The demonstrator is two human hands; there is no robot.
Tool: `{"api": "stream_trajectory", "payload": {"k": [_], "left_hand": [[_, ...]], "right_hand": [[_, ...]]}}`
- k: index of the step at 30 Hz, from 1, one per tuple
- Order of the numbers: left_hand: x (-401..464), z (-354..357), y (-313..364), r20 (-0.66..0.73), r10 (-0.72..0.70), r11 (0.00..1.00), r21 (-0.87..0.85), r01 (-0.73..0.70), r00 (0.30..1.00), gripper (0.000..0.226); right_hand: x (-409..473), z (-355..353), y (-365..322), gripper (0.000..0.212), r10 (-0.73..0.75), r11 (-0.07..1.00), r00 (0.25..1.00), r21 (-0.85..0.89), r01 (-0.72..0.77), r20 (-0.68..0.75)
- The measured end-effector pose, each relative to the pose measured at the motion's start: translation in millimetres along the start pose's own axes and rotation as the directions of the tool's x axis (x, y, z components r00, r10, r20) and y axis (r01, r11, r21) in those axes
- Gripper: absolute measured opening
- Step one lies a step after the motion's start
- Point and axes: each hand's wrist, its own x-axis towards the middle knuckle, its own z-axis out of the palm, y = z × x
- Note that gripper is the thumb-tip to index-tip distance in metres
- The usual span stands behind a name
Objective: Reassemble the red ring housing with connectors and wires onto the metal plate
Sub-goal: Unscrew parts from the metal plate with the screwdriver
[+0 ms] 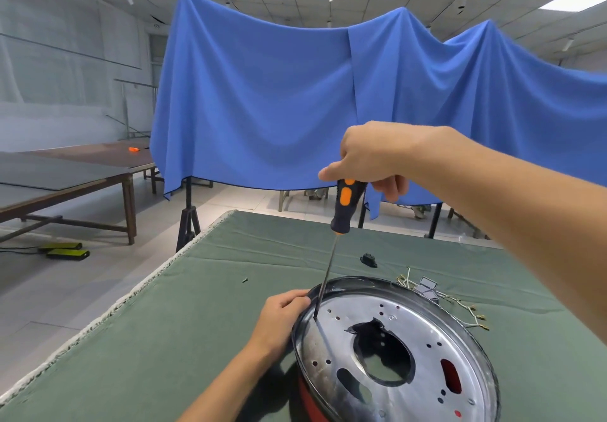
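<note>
**Mei:** Green cloth [170, 339] covers the worktable, and blue sheets [262, 93] hang behind it. What are the hands doing?

**Jon:** The right hand [371, 155] is curled round the top of a black-and-orange screwdriver [346, 204], holding it nearly upright. Straight down from that grip, the tip meets the metal plate [423, 333] at a small hole near its rim. The left hand [279, 316] sits just beside the tip, fingers hooked over the plate's edge to steady it.

**Mei:** And the red ring housing [310, 402]?

**Jon:** Under the plate, below the left hand's grip. Only a red band shows beneath the rim, plus red through a slot [450, 377] on the side away from that hand. So housing and plate look already brought together.

**Mei:** How far along, then?

**Jon:** I'd judge it is at the fastening stage, about midway. Whether a screw sits under the tip I cannot tell. Several other holes in the plate appear unfilled. Beyond the plate, away from both grips, wires [460, 306] with small terminals and pale connectors [427, 287] lie loose on the cloth, with a black part [368, 260] further off and one stray screw [244, 280] out past the left hand. Those still seem to need fitting.

**Mei:** How does the plate look?

**Jon:** Round, shiny, dished, with a large ragged central opening and dark scorched staining near the left hand.
</note>
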Motion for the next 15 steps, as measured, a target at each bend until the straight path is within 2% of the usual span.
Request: {"api": "stream_trajectory", "payload": {"k": [3, 5, 6, 9, 10, 13, 15], "left_hand": [[-0.5, 0.4, 0.0, -0.005, -0.003, 1.0, -0.012, 0.003, 1.0, 0.036], [-0.4, 0.2, 0.7, -0.008, -0.001, 1.0, -0.002, 0.001, 1.0, 0.035], [0.0, 0.2, 0.5, -0.007, 0.002, 1.0, 0.004, -0.001, 1.0, 0.035], [0.4, 0.2, -1.0, -0.025, -0.003, 1.0, 0.015, 0.003, 1.0, 0.034], [0.6, 0.1, -1.5, -0.028, -0.006, 1.0, 0.018, 0.007, 1.0, 0.033], [1.6, 0.0, -3.5, -0.034, -0.011, 1.0, 0.025, 0.012, 0.999, 0.031], [2.3, -0.3, -3.9, -0.037, -0.01, 0.999, 0.03, 0.011, 0.999, 0.031]], "right_hand": [[1.3, 0.0, 0.2, 0.028, -0.036, 0.988, 0.993, 0.153, 0.019, 0.114], [-0.1, -0.4, -0.9, 0.022, -0.089, 0.971, 0.987, 0.231, 0.057, 0.131], [-1.0, 0.3, -1.4, 0.023, -0.092, 0.974, 0.99, 0.217, 0.067, 0.109], [-2.2, 3.0, -3.5, 0.04, -0.038, 0.999, 0.999, 0.031, 0.038, -0.025], [-3.2, 2.6, -4.1, 0.041, -0.022, 1.0, 1.0, 0.022, 0.022, -0.021], [-4.8, -2.0, -4.4, 0.024, -0.04, 0.986, 0.99, 0.166, 0.017, 0.134], [-5.0, -2.4, -0.8, 0.023, -0.079, 0.973, 0.985, 0.225, 0.043, 0.153]]}}
